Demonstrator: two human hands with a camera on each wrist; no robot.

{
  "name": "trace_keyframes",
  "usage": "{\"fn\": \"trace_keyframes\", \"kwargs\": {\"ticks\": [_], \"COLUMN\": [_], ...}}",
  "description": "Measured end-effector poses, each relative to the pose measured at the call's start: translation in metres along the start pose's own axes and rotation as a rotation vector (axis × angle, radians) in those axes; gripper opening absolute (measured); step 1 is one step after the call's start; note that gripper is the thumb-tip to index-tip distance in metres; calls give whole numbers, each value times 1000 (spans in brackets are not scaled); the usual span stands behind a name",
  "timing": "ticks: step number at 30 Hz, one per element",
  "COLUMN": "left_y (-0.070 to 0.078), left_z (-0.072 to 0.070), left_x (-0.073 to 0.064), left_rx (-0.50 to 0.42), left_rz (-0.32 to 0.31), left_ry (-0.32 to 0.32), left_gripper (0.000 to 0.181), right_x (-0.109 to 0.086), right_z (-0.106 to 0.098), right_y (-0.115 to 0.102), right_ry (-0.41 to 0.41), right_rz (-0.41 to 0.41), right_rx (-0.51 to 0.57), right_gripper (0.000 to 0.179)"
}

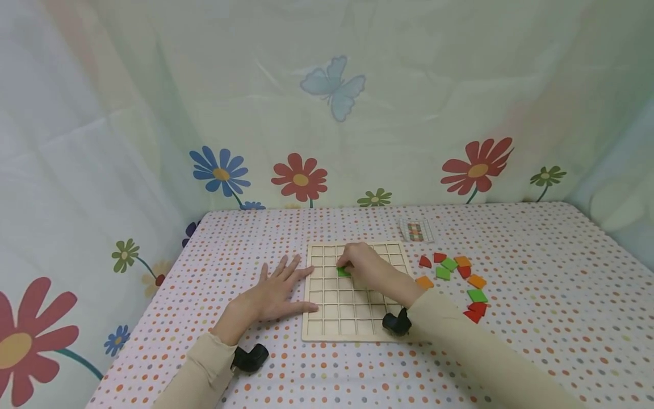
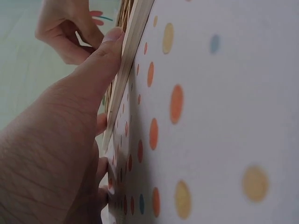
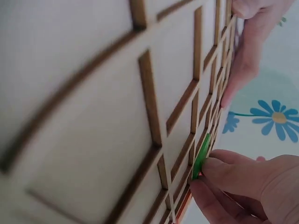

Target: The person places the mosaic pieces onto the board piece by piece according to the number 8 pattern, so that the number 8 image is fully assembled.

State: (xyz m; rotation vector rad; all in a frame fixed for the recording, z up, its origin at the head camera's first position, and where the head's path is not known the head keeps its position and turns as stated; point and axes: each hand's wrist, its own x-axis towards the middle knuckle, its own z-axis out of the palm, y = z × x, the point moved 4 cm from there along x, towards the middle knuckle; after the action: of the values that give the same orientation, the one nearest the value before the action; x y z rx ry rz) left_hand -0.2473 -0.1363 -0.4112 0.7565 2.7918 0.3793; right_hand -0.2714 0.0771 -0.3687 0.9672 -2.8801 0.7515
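Observation:
A pale wooden board (image 1: 352, 339) with a raised grid of square cells lies on the table. My right hand (image 1: 364, 266) is over its upper left part, pinching a green tile (image 1: 343, 272) between thumb and fingers. In the right wrist view the green tile (image 3: 201, 156) stands tilted at a cell, its lower end down by the grid bars. A strip of orange-red shows just below it, mostly hidden. My left hand (image 1: 273, 294) lies with fingers spread left of the board. Its thumb (image 2: 105, 53) rests on the board's edge, and the index fingertip reaches that edge further up.
Right of the board lie several loose tiles: green squares (image 1: 477, 295), orange squares (image 1: 477, 281) and red rounded pieces (image 1: 425, 262). Behind them is a small card with a coloured pattern (image 1: 415, 231) in a clear sleeve. A dotted cloth (image 1: 552, 295) covers the table.

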Motion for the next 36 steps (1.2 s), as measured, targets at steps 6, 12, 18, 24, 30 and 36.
{"fn": "trace_keyframes", "kwargs": {"ticks": [6, 12, 18, 24, 30, 36], "left_y": [2, 1, 0, 0, 0, -1], "left_z": [-1, -2, -1, -3, -3, -1], "left_x": [1, 2, 1, 3, 4, 3], "left_rx": [4, 2, 3, 21, 32, 21], "left_rz": [11, 13, -1, 5, -12, -17], "left_ry": [4, 8, -7, -9, -22, -21], "left_gripper": [90, 90, 92, 91, 93, 93], "right_x": [-25, -66, -115, -161, -179, -181], "right_z": [-12, -45, -77, -97, -95, -92], "right_y": [11, 25, 64, 105, 126, 134], "right_ry": [41, 10, -14, -46, -60, -35], "right_rz": [-54, -3, 98, 188, 216, 199], "right_rx": [40, 5, -32, -84, -100, -111], "right_gripper": [16, 14, 15, 19, 23, 22]}}
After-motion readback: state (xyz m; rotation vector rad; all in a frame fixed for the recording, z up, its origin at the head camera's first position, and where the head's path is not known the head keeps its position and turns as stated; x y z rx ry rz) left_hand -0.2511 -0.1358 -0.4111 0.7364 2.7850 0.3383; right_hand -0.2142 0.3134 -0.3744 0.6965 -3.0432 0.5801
